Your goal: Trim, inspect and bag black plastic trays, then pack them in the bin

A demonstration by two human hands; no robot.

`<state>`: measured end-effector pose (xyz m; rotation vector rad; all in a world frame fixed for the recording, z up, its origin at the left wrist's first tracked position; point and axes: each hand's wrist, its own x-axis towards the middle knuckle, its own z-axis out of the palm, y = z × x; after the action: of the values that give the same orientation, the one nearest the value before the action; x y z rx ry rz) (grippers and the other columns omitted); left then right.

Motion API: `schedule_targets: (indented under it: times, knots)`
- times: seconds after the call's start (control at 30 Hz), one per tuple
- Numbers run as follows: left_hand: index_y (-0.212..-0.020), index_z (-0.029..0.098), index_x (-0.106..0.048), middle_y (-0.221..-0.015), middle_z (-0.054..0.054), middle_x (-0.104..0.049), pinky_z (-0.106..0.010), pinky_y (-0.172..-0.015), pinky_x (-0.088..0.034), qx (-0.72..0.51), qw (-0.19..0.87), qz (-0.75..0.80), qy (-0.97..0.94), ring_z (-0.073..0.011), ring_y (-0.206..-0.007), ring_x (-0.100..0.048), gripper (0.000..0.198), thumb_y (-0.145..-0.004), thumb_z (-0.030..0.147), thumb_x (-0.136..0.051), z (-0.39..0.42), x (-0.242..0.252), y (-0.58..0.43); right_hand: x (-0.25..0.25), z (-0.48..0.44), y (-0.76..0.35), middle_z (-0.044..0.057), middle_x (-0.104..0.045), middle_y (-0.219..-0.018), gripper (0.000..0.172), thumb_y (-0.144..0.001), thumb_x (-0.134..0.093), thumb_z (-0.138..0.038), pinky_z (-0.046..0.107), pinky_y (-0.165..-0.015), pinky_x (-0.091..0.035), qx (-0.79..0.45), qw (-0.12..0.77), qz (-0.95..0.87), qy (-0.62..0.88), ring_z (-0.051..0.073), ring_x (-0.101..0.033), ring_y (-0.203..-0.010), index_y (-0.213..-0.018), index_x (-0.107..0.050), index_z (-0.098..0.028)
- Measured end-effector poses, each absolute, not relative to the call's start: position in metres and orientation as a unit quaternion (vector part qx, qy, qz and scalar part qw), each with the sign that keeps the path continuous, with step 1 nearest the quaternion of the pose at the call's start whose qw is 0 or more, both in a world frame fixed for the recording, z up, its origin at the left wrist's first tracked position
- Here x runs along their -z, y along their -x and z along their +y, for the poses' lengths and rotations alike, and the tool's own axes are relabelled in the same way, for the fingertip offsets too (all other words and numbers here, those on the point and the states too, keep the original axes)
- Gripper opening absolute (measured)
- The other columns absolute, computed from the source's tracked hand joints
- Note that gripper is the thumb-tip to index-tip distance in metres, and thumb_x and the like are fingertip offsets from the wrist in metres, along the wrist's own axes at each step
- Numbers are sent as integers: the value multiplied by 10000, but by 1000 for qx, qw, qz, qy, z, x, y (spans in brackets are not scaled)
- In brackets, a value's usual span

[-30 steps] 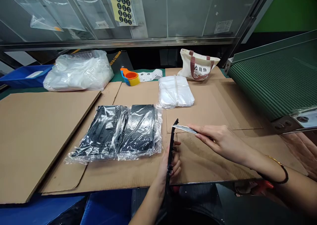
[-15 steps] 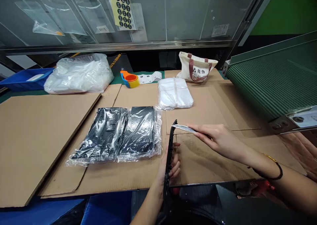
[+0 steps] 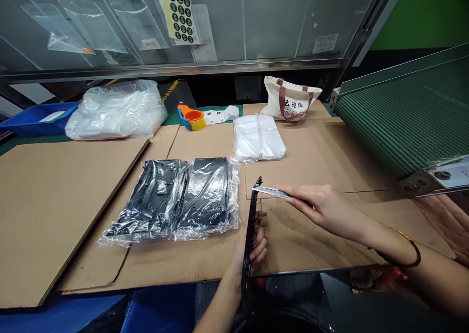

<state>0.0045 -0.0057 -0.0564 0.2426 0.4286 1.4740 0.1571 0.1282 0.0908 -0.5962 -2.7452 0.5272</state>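
Note:
My left hand is wrapped round a thin black plastic panel, which stands upright and shows nearly edge-on near the table's front edge. Between the thumb and fingers of my right hand is a thin, flat, silver-white strip; its exact kind is not clear. The strip's far end meets the panel near its top edge. To the left of my hands, black plastic panels in clear bags lie side by side on the cardboard. The panel's far face is hidden.
Behind lie a bundle of clear bags, an orange-and-yellow tape dispenser, a stuffed plastic sack and a cloth bag. A green conveyor belt rises at right. Stacked cardboard covers the left.
The strip's end has shifted very slightly left and down along the panel's top. Both hands keep their grips almost in place.

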Motion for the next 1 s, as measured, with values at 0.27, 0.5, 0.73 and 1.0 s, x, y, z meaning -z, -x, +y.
schedule_targets:
  times: [0.27, 0.5, 0.73, 1.0]
  knots:
    - [-1155, 233, -559, -444, 115, -377, -127, -249, -180, -654, 727, 161, -135, -28, -250, -173, 348, -911, 479, -522, -6, 51, -2, -91, 130, -156, 28, -715, -1144, 344, -969, -444, -235, 337, -793, -590, -173, 145, -950, 213, 211, -715, -947, -1274, -600, -258]
    - [-1132, 237, -573, -441, 116, -373, -121, -244, -203, -656, 725, 157, -138, -28, -247, -178, 339, -918, 491, -502, -6, 51, -2, -92, 130, -157, 20, -735, -1094, 348, -964, -455, -232, 324, -739, -586, -175, 139, -951, 212, 203, -725, -882, -1283, -591, -262]
    - [-1151, 239, -568, -442, 112, -400, -130, -250, -253, -644, 734, 137, -166, -33, -241, -208, 321, -915, 451, -525, -4, 52, 2, -97, 125, -158, 8, -752, -1036, 348, -956, -470, -214, 284, -691, -587, -190, 132, -954, 190, 180, -730, -847, -1276, -596, -267]
    - [-1183, 249, -545, -457, 121, -383, -128, -249, -198, -649, 731, 141, -154, -30, -244, -209, 328, -900, 415, -552, -5, 60, 0, -92, 129, -156, 39, -697, -1186, 350, -976, -422, -236, 351, -845, -577, -209, 139, -943, 218, 213, -697, -1009, -1285, -584, -244]
